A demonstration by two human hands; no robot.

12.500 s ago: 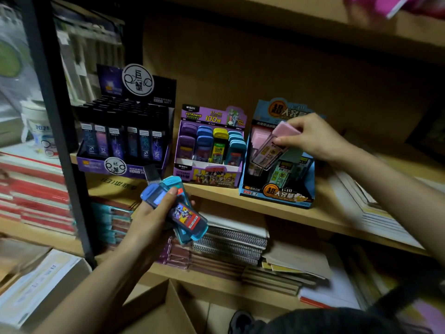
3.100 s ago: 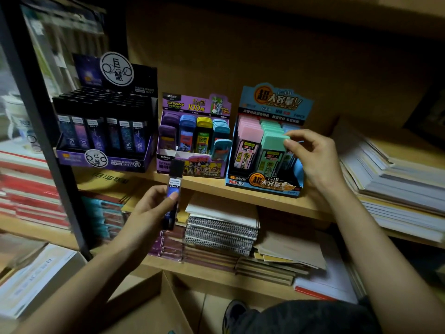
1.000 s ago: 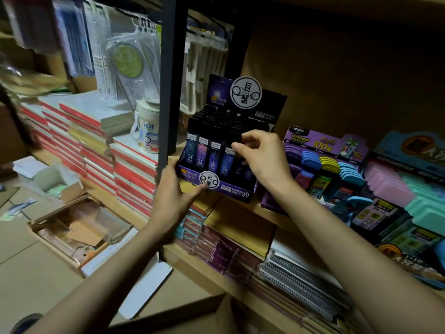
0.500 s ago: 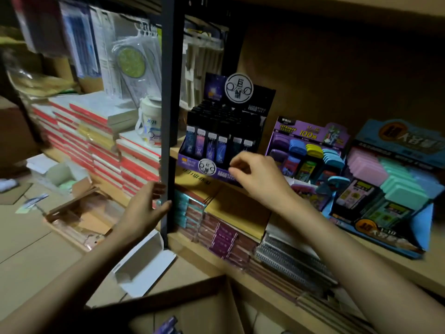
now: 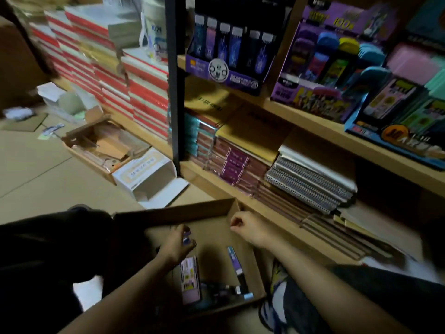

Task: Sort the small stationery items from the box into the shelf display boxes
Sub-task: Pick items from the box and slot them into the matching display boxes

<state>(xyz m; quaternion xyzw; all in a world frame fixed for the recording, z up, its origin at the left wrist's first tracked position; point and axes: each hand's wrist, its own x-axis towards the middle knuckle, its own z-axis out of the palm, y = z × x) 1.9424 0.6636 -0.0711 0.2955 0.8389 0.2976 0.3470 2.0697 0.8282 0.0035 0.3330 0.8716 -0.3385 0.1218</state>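
1. Left hand [image 5: 177, 244]: inside the cardboard box [image 5: 173, 213], fingers curled round a small purple item [image 5: 186, 235] that is mostly hidden and blurred.
2. Right hand [image 5: 243, 225]: above the box's far right corner, fingers loosely curled, nothing seen in them.
3. Box floor: pink case [image 5: 190, 278] and slim purple tube [image 5: 234, 261]; dark pieces at the near end are indistinct.
4. Shelf above: dark display box [image 5: 228, 75], purple display box [image 5: 310, 102]; blue display box [image 5: 397, 141] cut off at the right.

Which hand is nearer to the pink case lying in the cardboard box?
Left. The left hand is inside the cardboard box, right beside the pink case, gripping a small purple item. The right hand hovers near the box's far right corner, farther off.
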